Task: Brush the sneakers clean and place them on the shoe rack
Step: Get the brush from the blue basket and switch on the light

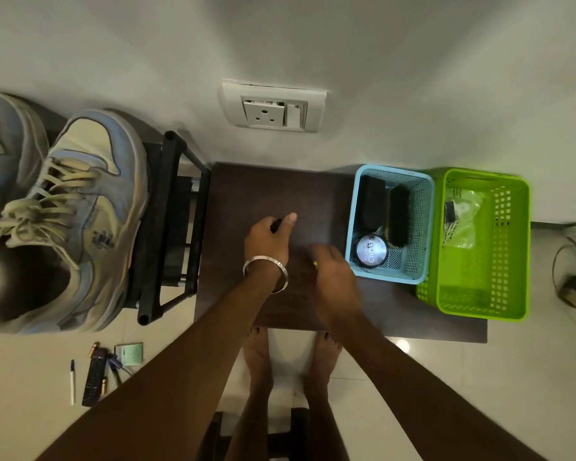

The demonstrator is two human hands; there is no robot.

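Observation:
Two grey, cream and light-blue sneakers (80, 207) stand side by side on top of the black shoe rack (167, 227) at the left, toes toward the wall. The second sneaker (4, 151) is cut off by the frame's left edge. Over the dark brown table (263, 191), my left hand (268, 241) grips a small dark object (276, 225), mostly hidden in the fist, thumb sticking out. My right hand (335, 272) is blurred just left of the blue basket (423, 227). A yellow speck shows at its fingers; its hold is unclear. Two black brushes (398, 216) lie in the blue basket.
A round polish tin (370, 251) also sits in the blue basket. The green basket (509, 247) to its right holds a plastic bag (459, 216). A wall socket (271, 108) is behind the table. A remote (94, 377), a pen (72, 380) and small items lie on the floor.

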